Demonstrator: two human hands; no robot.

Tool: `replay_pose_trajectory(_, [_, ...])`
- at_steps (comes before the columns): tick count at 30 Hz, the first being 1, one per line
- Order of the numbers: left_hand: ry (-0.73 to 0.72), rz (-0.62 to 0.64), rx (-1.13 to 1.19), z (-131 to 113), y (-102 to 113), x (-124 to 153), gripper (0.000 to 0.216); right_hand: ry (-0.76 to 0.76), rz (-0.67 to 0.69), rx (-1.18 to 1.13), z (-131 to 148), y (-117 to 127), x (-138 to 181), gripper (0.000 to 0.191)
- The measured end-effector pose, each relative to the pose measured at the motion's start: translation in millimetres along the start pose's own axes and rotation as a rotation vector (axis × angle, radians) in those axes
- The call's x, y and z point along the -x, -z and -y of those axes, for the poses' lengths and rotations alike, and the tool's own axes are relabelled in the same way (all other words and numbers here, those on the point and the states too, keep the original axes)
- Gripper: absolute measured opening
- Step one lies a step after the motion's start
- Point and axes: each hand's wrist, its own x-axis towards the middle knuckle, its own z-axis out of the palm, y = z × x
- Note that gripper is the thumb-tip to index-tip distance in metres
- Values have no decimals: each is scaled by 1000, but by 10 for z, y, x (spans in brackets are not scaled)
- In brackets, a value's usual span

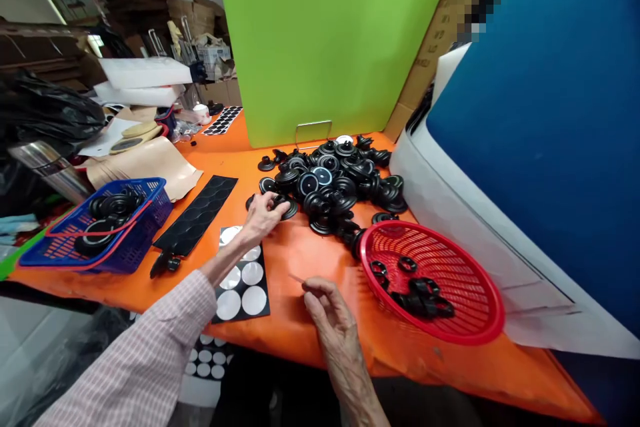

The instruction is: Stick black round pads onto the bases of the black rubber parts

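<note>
My left hand [264, 215] reaches forward over the orange table [295, 253] and closes its fingers on a black round part [284, 205] at the near edge of a pile of black round parts [335, 183]. My right hand [327, 303] hovers nearer to me, thumb and fingers pinched on a thin light stick [296, 277] that points left. Under my left forearm lies a black sheet with white round stickers [243, 283].
A red round basket [440, 280] with a few black rings sits at the right. A blue basket [107, 227] with black parts stands at the left, beside a long strip of black discs [197, 213]. A green board [330, 40] and a blue panel [550, 113] stand behind.
</note>
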Motion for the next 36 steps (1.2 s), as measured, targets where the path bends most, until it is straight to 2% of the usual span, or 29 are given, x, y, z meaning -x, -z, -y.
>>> replay_pose_trajectory(3, [210, 213, 376, -80, 238, 268, 22, -40, -52, -33, 101, -9, -23, 35])
replay_pose_trajectory(5, [374, 300, 688, -88, 327, 478, 25, -69, -120, -35, 196, -39, -51, 36])
replay_pose_trajectory(7, [492, 307, 891, -64, 353, 680, 29, -78, -162, -38, 297, -69, -78, 33])
replay_pose_trajectory(9, [524, 290, 989, -20, 345, 857, 29, -50, -159, -16, 390, -79, -87, 30])
replay_pose_trajectory(11, [480, 292, 1000, 31, 332, 1006, 28, -7, -124, 60, 464, -65, -65, 27])
replay_pose_trajectory(16, [343, 283, 835, 155, 355, 1293, 35, 73, 22, 272, 560, -24, 73, 22])
replay_pose_trajectory(19, [324, 293, 810, 219, 391, 1418, 39, 81, 65, 277, 597, -62, 129, 34])
replay_pose_trajectory(22, [320, 313, 822, 265, 423, 1502, 46, -30, 95, 174, 646, -111, 140, 23])
replay_pose_trajectory(25, [345, 307, 843, 289, 439, 1550, 53, -173, 144, 108, 662, -139, 136, 27])
replay_pose_trajectory(36, [353, 356, 867, 306, 421, 1656, 46, -103, -19, 185, 508, -328, 219, 28])
